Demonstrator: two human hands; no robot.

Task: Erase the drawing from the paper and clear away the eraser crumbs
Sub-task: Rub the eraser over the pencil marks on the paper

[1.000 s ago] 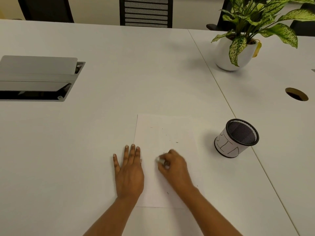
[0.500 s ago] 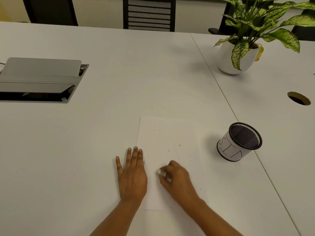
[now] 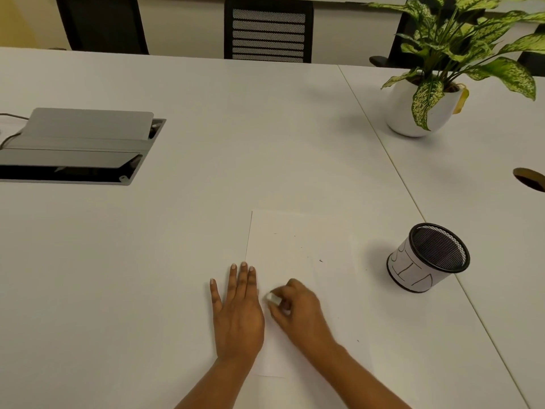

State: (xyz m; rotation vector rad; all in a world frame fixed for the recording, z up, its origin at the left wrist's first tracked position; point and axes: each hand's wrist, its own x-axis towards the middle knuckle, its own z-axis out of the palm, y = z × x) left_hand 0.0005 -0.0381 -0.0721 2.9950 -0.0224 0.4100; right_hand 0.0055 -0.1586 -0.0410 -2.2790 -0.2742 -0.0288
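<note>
At the far left, a grey hatch (image 3: 85, 125) is set into the white table (image 3: 147, 261) with its lid propped up and a cable (image 3: 11, 135) trailing off the frame's edge. Between the hatch and the hands lies a broad bare stretch of tabletop. A black chair (image 3: 268, 31) stands behind the table's far edge.

The left hand (image 3: 239, 317) lies flat with its fingers straight and close together. It rests over the left edge of the paper (image 3: 283, 240), palm down. That edge shows as a thin line running away from the fingertips. The paper's far and right edges are faint against the white table and hard to trace.

Just beside the left hand, the right hand (image 3: 300, 314) is curled on the lower half of the sheet. It pinches a small white eraser (image 3: 273, 299) between its fingertips. Whether the eraser touches the paper cannot be told. The two hands are close but not joined.

A few dark crumbs (image 3: 321, 260) are scattered over the sheet's upper part, and one speck lies lower right.

Further right, a mesh pen cup (image 3: 427, 261) stands near the table seam (image 3: 383, 149), well apart from the sheet. Beyond the seam are a white plant pot (image 3: 418, 110) and a round cable hole (image 3: 530, 180) at the right edge.
</note>
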